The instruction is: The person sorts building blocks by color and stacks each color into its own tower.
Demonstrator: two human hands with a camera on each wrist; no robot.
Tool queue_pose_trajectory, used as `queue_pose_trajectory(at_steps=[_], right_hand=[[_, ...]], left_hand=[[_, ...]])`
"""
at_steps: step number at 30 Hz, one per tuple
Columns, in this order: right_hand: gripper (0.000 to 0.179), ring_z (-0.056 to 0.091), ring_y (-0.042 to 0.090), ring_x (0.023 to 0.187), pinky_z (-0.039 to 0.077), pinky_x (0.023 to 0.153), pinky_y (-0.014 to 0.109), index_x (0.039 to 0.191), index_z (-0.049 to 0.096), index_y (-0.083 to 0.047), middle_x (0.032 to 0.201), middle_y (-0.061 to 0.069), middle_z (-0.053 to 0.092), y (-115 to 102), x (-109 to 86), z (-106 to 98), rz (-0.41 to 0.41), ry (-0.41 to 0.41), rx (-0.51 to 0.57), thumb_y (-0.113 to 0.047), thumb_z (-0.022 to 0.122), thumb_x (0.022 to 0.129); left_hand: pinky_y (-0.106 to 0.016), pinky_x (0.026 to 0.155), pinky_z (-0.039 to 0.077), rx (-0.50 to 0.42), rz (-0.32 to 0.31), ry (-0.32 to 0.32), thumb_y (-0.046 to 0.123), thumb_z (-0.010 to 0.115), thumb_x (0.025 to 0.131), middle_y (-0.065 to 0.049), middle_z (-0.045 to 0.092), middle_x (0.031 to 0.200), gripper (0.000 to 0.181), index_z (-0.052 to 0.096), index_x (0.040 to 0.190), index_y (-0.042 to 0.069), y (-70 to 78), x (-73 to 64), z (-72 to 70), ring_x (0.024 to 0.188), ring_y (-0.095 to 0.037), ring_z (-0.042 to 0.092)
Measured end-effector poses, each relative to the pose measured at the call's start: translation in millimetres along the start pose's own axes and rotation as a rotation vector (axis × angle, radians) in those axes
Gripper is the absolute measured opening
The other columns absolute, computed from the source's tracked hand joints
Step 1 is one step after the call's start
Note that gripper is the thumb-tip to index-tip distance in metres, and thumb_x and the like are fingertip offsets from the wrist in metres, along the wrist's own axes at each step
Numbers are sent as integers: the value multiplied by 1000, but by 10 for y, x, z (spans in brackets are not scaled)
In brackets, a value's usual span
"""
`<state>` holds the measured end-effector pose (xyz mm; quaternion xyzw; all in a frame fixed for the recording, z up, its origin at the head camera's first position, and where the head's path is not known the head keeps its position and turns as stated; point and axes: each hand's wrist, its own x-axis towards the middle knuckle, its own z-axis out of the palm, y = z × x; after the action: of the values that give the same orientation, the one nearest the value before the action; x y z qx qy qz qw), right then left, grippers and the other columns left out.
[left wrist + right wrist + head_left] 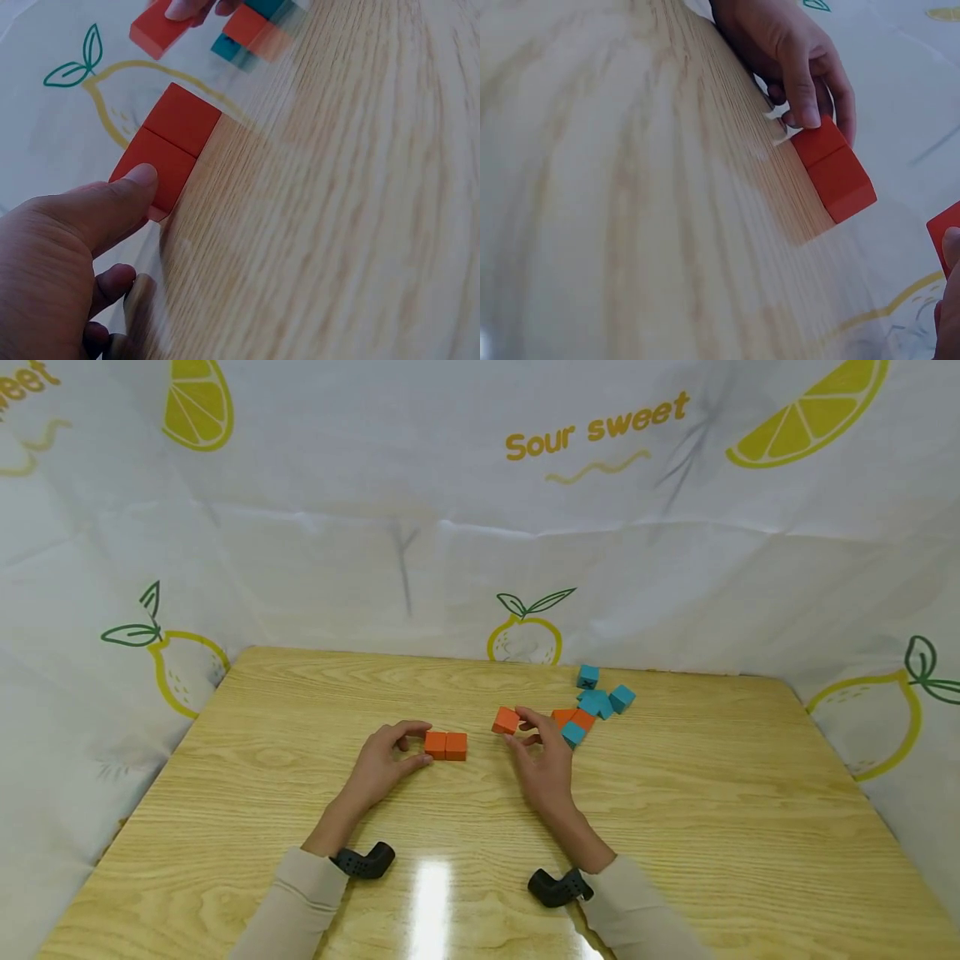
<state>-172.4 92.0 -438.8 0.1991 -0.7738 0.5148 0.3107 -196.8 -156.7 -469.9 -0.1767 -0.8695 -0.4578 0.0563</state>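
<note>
Two orange cubes (446, 746) stand side by side on the wooden table, their faces touching. My left hand (381, 765) pinches the left one of the pair between thumb and fingers, which the left wrist view shows up close. In my right hand (546, 767), thumb and fingertips grip a third orange cube (506, 721), held tilted to the right of the pair and apart from it. Only part of that cube and of the right hand shows at the edge of the right wrist view.
Beyond the right hand lies a loose group of blocks: orange blocks (583, 719), a blue cube (573, 733), blue pieces (595, 702) and two more blue cubes, one marked cube (588, 677) farthest back. A white curtain (450, 577) with lemon prints hangs behind the table (712, 793).
</note>
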Motion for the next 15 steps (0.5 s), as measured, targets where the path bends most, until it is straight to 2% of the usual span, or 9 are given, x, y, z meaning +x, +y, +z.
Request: queue_pose_trajectory(at_steps=[8,15], right_hand=[[41,56,36,93,49,68,49,120,60,6,108,19,61,247,-110,259,33,-43,19,5,72,81],[42,57,28,94,48,71,40,124,61,-3,111,8,63,233,-127,394,47,-94,33,-5,73,84]], left_hand=[[-35,68,35,-5,16,13,17,78,80,0,67,105,48,62,126,15,-18,2,9,77,-18,44],[-34,66,34,-21,41,17,17,78,81,0,67,105,50,61,127,13,-26,6,9,76,-18,43]])
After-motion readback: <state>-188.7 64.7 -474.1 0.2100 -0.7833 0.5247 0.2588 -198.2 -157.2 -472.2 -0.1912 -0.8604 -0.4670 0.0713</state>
